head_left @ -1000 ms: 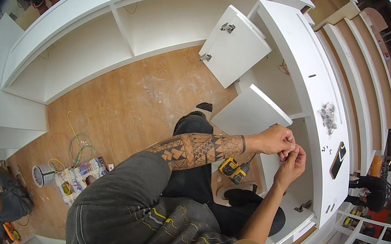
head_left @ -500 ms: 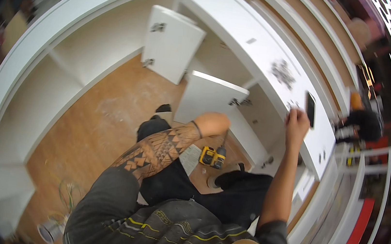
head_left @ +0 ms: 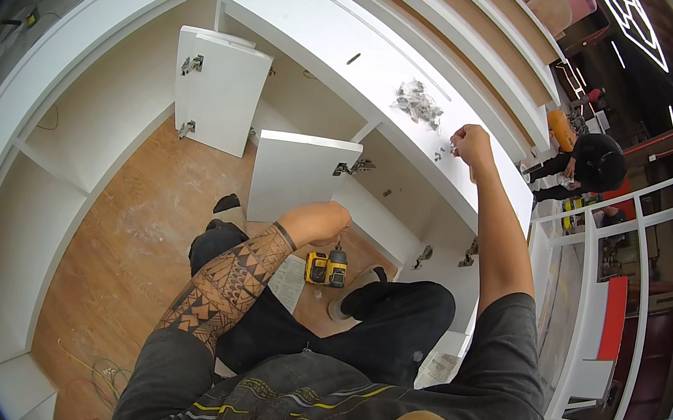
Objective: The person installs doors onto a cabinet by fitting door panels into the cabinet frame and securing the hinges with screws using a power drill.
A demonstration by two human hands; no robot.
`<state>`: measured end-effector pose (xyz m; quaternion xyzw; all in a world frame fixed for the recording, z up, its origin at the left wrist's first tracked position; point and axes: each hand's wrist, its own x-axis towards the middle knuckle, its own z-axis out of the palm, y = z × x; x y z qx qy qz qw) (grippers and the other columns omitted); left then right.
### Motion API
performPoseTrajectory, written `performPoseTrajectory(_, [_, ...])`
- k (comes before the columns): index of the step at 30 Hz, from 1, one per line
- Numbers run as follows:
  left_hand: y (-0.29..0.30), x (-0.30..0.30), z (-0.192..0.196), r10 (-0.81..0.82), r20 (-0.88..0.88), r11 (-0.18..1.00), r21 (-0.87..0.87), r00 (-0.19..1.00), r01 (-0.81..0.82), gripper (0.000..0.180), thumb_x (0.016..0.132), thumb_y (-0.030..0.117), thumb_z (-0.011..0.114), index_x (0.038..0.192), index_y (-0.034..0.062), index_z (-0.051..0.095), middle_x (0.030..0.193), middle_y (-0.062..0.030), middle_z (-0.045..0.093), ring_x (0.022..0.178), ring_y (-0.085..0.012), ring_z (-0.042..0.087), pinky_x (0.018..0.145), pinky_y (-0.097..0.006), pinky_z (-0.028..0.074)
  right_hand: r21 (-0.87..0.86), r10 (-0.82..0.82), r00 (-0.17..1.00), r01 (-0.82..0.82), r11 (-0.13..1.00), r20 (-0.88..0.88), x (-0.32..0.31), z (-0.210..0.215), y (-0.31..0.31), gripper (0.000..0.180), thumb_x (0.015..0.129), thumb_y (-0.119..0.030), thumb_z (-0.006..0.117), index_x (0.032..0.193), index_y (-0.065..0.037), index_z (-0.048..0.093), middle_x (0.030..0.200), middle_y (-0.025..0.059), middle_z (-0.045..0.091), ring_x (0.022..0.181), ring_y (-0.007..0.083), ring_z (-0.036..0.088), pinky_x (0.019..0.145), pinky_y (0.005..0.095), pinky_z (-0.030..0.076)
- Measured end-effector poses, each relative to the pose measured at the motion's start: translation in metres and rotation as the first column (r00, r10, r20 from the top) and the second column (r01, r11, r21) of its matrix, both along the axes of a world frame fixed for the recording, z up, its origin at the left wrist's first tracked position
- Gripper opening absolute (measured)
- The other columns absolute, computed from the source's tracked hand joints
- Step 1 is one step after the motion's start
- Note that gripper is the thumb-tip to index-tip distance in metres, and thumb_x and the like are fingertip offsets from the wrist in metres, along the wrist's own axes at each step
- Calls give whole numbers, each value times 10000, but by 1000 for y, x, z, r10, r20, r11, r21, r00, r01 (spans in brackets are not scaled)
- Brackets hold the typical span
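Observation:
I sit on the wooden floor in front of a white cabinet (head_left: 333,33). My left hand (head_left: 320,221) hangs low over a yellow and black cordless drill (head_left: 326,268) that stands on the floor between my legs. Its fingers curl at the drill's top; a firm grip is not visible. My right hand (head_left: 471,142) is raised onto the cabinet top, with its fingertips pinched at small metal fittings (head_left: 447,150). A clear bag of hardware (head_left: 417,102) lies just beyond it.
Two white cabinet doors (head_left: 290,175) (head_left: 220,99) with metal hinges stand open ahead. Another person in black (head_left: 590,161) crouches at the right. A white open shelf frame (head_left: 638,289) stands at the right, and cables (head_left: 102,374) lie on the floor at lower left.
My hands, together in front of me a second ago, have parted. The left one dropped to the drill and the right one rose to the fittings on the cabinet top. My view swung right.

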<state>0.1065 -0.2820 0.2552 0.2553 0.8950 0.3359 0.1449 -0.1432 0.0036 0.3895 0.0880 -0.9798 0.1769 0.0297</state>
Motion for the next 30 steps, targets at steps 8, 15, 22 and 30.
performPoseTrajectory(8, [6, -5, -1, -46, -25, 997, 53, 999, 47, 121, 922, 108, 679, 928, -12, 695, 888, -217, 730, 883, -396, 712, 786, -462, 563, 49, 11, 1000, -10, 999, -21, -20, -9, 19, 128, 812, 7, 644, 805, 3, 772, 659, 160, 720, 674, 261, 752, 668, 359, 584])
performPoseTrajectory(15, [4, -3, -2, -8, -82, 999, 34, 997, 11, 51, 838, 58, 701, 869, 28, 728, 914, -183, 748, 893, -363, 729, 784, -424, 585, -1, 17, 997, -17, 1000, -69, -15, -3, 6, 85, 807, 16, 669, 810, 32, 753, 699, 170, 723, 633, 260, 747, 668, 354, 598])
performPoseTrajectory(22, [5, -6, -2, -22, -51, 1000, 9, 998, 23, 60, 843, 54, 696, 884, 26, 729, 931, -183, 751, 916, -363, 728, 798, -423, 584, -98, -59, 997, 63, 993, 42, -10, 5, -3, 82, 880, 39, 686, 818, 67, 731, 656, 165, 700, 555, 212, 719, 517, 334, 574])
performPoseTrajectory(30, [7, -6, -5, -18, -37, 999, 28, 999, 19, 76, 841, 55, 716, 909, 30, 737, 947, -178, 757, 939, -361, 734, 812, -423, 587, -94, -59, 997, 62, 994, 44, -5, 18, -8, 150, 901, -46, 778, 833, 60, 696, 682, 116, 691, 547, 166, 675, 501, 307, 578])
